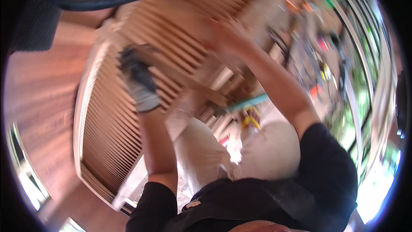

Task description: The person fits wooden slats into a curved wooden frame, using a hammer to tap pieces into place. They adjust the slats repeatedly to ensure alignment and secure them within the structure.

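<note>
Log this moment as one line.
left hand: gloved, at wooden strip | right hand: bare, in front of slatted panel | grips: unclear, motion blur

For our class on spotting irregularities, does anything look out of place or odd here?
Yes: the left hand wears a black-and-grey cuffed glove, while the right hand looks bare, an odd mismatch. Blur prevents judging finer damage.

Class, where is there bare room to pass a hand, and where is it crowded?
The slatted panel looks bare between the left forearm and the pale frame; whether it lies flat is unclear. It is crowded before the knees, with wood pieces, and beyond the right forearm, with blurred clutter.
</note>
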Tool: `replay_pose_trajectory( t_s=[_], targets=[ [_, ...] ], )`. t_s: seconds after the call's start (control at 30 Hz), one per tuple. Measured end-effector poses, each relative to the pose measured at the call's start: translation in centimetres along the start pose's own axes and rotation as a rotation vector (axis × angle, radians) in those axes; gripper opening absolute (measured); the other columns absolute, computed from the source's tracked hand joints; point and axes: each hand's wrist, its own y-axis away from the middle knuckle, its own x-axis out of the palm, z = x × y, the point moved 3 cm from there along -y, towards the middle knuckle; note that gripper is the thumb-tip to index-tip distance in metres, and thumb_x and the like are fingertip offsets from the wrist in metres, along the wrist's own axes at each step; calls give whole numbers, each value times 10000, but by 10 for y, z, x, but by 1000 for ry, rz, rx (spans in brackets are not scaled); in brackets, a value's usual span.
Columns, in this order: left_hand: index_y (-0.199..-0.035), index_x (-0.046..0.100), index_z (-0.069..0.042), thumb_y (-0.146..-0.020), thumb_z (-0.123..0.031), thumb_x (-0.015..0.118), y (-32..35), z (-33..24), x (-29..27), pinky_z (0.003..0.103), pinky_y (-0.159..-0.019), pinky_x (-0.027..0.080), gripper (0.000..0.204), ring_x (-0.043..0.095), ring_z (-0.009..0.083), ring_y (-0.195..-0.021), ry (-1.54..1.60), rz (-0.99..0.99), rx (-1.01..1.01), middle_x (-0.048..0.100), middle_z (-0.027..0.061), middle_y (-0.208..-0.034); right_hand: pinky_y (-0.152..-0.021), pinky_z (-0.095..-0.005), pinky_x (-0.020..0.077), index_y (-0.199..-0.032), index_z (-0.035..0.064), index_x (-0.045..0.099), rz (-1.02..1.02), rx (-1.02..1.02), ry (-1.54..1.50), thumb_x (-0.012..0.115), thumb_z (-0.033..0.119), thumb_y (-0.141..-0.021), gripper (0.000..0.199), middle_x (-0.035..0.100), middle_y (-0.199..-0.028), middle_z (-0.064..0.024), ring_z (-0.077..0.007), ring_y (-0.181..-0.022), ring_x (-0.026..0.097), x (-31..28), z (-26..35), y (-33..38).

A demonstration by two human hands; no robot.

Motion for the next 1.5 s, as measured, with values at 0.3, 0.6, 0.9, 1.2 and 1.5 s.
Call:
replay_pose_trajectory(
  t_s=[0.3,0.6,0.9,1.2,1.5],
  targets=[
    [-1319,512,-52,-1002,-158,593,91,-33,108,417,-855,532,345,651,284,-952,-249,105,-154,656,166,-1073,-702,-381,540,-1033,26,678,-744,603,-192,680,178,-911,195,715,-888,-175,-288,-814,715,-75,-190,256],
    [-1233,547,-38,-967,-102,593,168,65,223,402,-851,543,277,657,267,-946,-251,517,-585,652,125,-1020,-735,-369,553,-1099,-18,700,-367,1015,-775,673,140,-865,284,721,-891,-157,-268,-802,708,120,-70,460],
    [-1241,561,-60,-978,-61,590,240,96,241,442,-952,543,265,660,302,-1046,64,519,-860,653,133,-1125,-840,-330,526,-1193,7,677,-354,362,-1456,647,153,-969,269,729,-1016,-116,-159,-929,674,35,-50,404],
    [-1286,539,-31,-997,-90,575,225,66,250,438,-976,553,297,656,299,-1114,88,590,-814,654,138,-1143,-756,-329,523,-1075,12,676,-152,469,-1217,628,173,-969,199,706,-876,-114,-168,-818,671,20,-34,409],
    [-1256,573,22,-1017,-141,579,197,36,260,397,-913,593,289,689,262,-1021,-103,604,-499,669,159,-1123,-700,-344,498,-964,-18,659,-436,546,-963,659,77,-909,110,659,-817,-147,-225,-762,645,3,-48,418]
  ],
)
